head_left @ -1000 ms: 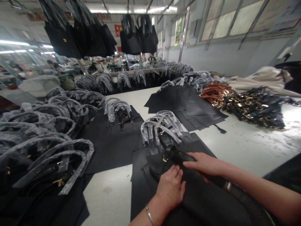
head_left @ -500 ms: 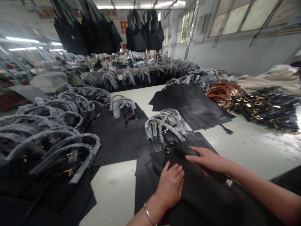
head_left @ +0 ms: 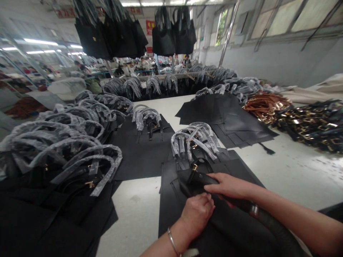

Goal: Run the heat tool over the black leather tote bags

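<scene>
A bag [head_left: 230, 228] lies at the near edge of the table [head_left: 281, 171], with both hands on it: the left hand [head_left: 197, 214] nearer, the right hand [head_left: 227, 185] just behind it. Handles [head_left: 195, 137] lie behind the hands. A heap of bags [head_left: 66, 142] fills the left edge. A second pile [head_left: 147, 142] lies between heap and handles, farther back. Flat panels [head_left: 227, 117] lie behind to the right, straps [head_left: 308, 123] at the right edge, and a row of bags [head_left: 160, 84] along the far edge.

Thin silver bangle [head_left: 173, 242] by L hand [head_left: 197, 214]; both forearms bare.
</scene>
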Motion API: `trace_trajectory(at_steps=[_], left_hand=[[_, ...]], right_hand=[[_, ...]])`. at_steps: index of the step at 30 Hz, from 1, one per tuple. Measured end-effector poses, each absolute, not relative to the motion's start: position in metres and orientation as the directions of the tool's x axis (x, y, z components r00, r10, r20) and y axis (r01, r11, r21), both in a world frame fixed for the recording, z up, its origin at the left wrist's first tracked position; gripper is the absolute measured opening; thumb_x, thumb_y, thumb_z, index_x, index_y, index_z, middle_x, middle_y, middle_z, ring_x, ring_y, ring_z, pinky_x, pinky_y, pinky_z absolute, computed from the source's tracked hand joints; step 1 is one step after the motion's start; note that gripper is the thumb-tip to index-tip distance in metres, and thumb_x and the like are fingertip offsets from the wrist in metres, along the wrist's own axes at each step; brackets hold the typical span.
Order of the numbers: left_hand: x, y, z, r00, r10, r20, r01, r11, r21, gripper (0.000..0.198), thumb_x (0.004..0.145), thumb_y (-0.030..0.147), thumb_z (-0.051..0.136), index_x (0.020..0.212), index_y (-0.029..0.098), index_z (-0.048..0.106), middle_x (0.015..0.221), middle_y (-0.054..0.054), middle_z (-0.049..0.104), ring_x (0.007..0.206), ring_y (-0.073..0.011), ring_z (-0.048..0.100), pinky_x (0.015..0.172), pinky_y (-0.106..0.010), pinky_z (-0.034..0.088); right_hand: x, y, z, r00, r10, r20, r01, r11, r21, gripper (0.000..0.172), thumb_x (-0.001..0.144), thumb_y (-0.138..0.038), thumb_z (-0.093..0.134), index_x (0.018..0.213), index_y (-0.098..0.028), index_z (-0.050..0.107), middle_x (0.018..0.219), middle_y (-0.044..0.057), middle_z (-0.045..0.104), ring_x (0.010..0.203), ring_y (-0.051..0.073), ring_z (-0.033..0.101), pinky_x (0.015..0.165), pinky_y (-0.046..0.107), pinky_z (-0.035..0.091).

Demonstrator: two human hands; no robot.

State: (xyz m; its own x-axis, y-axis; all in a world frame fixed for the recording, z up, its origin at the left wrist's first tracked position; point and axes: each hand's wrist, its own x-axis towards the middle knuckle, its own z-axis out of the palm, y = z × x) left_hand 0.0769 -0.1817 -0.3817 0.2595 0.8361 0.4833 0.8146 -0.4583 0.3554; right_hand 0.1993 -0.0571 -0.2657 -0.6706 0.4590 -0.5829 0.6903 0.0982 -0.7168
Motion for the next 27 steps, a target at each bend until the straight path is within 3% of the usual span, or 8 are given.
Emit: trace_trajectory(at_steps=[7,12,16,19,22,25,27], left_hand=[[0.078,-0.18,-0.381,0.271,0.837,0.475,0.827,-0.455,0.33,0.016,0.093,0.013,0.048,0.089,0.013,0.063,0.091,-0.008,0.07,0.083,-0.0189,0.068,0.074,-0.027,0.056],[0.078,-0.185,-0.383,0.212,0.87,0.446,0.846,-0.391,0.361,0.012,0.087,0.014,0.052,0.082,0.016,0.063,0.08,-0.005,0.069,0.072,-0.0175,0.067,0.064,-0.024,0.051],[0.075,-0.181,-0.365,0.082,0.943,0.323,0.843,-0.239,0.482,0.016,0.083,0.019,0.054,0.067,0.02,0.057,0.068,-0.002,0.064,0.061,-0.016,0.061,0.055,-0.024,0.041],[0.07,-0.153,-0.345,-0.132,0.941,0.312,0.814,-0.077,0.575,0.023,0.088,0.025,0.048,0.067,0.02,0.051,0.067,-0.002,0.059,0.062,-0.0156,0.057,0.058,-0.025,0.038],[0.063,-0.112,-0.333,-0.325,0.885,0.334,0.752,0.028,0.659,0.018,0.09,0.033,0.047,0.078,0.02,0.051,0.076,-0.003,0.058,0.069,-0.017,0.056,0.064,-0.027,0.04],[0.055,-0.081,-0.339,-0.365,0.899,0.24,0.696,0.093,0.712,0.019,0.086,0.038,0.051,0.087,0.019,0.054,0.077,-0.004,0.059,0.073,-0.0204,0.058,0.068,-0.029,0.043],[0.048,-0.07,-0.35,-0.326,0.926,0.192,0.694,0.097,0.713,0.024,0.086,0.037,0.044,0.073,0.02,0.054,0.073,-0.005,0.059,0.073,-0.0228,0.06,0.071,-0.032,0.045]], right_hand=[[0.213,-0.06,-0.261,-0.687,0.393,-0.611,0.702,0.144,-0.697,0.042,0.084,-0.038,0.056,0.119,-0.014,0.059,0.055,-0.003,0.059,0.031,0.011,0.051,0.031,0.019,0.039],[0.207,-0.073,-0.271,-0.692,0.585,-0.423,0.671,0.307,-0.675,0.064,0.082,-0.037,0.06,0.14,-0.014,0.047,0.083,0.007,0.072,0.039,0.013,0.06,0.038,0.021,0.045],[0.226,-0.076,-0.275,-0.711,0.581,-0.395,0.653,0.338,-0.678,0.065,0.081,-0.037,0.061,0.142,-0.019,0.046,0.102,0.01,0.073,0.043,0.013,0.063,0.039,0.021,0.046],[0.237,-0.075,-0.279,-0.699,0.575,-0.425,0.665,0.303,-0.682,0.06,0.08,-0.031,0.06,0.138,-0.019,0.051,0.097,0.008,0.074,0.041,0.013,0.062,0.038,0.02,0.044],[0.24,-0.078,-0.284,-0.686,0.608,-0.4,0.669,0.311,-0.675,0.064,0.078,-0.032,0.061,0.139,-0.017,0.049,0.092,0.007,0.075,0.046,0.013,0.064,0.043,0.019,0.047],[0.24,-0.086,-0.285,-0.668,0.663,-0.339,0.681,0.36,-0.638,0.068,0.075,-0.034,0.064,0.14,-0.019,0.049,0.095,0.007,0.075,0.058,0.017,0.07,0.052,0.02,0.051],[0.241,-0.087,-0.281,-0.658,0.706,-0.261,0.679,0.407,-0.611,0.071,0.067,-0.038,0.072,0.134,-0.022,0.056,0.096,0.006,0.075,0.083,0.025,0.072,0.066,0.024,0.053]])
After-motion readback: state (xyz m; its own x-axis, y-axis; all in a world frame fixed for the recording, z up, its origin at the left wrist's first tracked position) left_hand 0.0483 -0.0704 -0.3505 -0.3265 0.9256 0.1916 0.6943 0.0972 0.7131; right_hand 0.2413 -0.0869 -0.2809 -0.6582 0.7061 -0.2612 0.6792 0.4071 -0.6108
